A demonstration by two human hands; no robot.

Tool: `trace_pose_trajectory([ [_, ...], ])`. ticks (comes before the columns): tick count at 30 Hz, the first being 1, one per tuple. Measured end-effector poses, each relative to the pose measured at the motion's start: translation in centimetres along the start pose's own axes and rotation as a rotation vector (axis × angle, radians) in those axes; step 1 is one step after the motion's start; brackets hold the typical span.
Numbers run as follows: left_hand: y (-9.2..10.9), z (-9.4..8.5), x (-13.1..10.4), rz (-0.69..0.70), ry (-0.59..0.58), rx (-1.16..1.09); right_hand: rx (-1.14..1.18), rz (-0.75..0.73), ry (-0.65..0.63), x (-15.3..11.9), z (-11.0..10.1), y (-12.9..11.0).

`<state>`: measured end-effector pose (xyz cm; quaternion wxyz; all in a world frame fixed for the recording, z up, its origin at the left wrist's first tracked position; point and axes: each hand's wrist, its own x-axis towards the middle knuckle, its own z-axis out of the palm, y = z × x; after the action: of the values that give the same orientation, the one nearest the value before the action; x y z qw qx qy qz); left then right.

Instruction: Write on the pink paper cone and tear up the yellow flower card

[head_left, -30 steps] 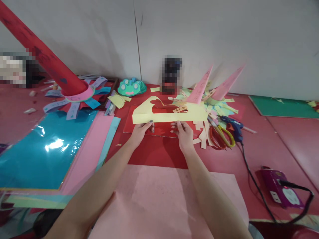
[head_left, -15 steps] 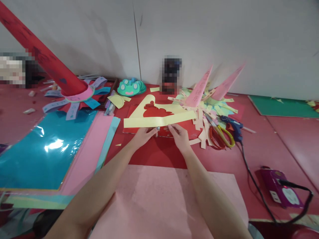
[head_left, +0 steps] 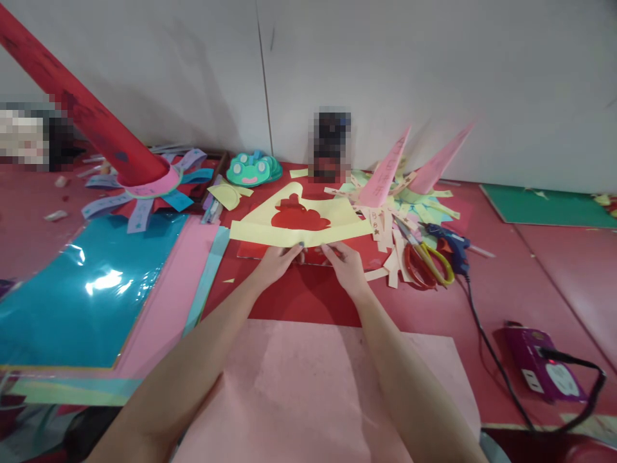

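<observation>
A long pale yellow paper strip [head_left: 260, 232] runs crosswise in front of me, bowed slightly at its middle. My left hand [head_left: 278, 263] pinches its lower edge near the centre. Close beside it, my right hand [head_left: 344, 262] pinches the same edge between thumb and finger. Behind the strip lies a yellow paper sheet [head_left: 332, 209] with a cut-out opening, through which red shows. Under these is a red board [head_left: 250, 249], partly covered by the paper and my hands.
Scissors [head_left: 436, 265], a blue glue gun [head_left: 448, 244] and paper strips lie to the right, beside pink paper cones [head_left: 388, 170]. A purple power socket [head_left: 544, 363] stands at the near right. Coloured sheets [head_left: 101, 283] and a red cone [head_left: 91, 103] occupy the left.
The strip has shifted slightly left, and its right end has dropped a little. My right hand has slid slightly left along it. Both hands still hold it.
</observation>
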<state>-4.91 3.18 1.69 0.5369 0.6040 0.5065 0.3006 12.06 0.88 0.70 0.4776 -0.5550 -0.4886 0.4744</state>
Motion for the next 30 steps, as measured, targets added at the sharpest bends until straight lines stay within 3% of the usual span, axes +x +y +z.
trace_pose_trajectory([
  [5,-0.1,0.1,0.1,0.013,0.014,-0.011,0.034,0.0,0.043,0.0,0.1,0.1],
  [12,-0.7,0.3,0.5,0.06,0.129,-0.129,0.173,-0.007,0.203,0.2,-0.1,0.2],
  [30,-0.9,-0.1,1.0,0.051,0.162,-0.383,0.394,-0.005,0.456,0.7,-0.9,0.8],
])
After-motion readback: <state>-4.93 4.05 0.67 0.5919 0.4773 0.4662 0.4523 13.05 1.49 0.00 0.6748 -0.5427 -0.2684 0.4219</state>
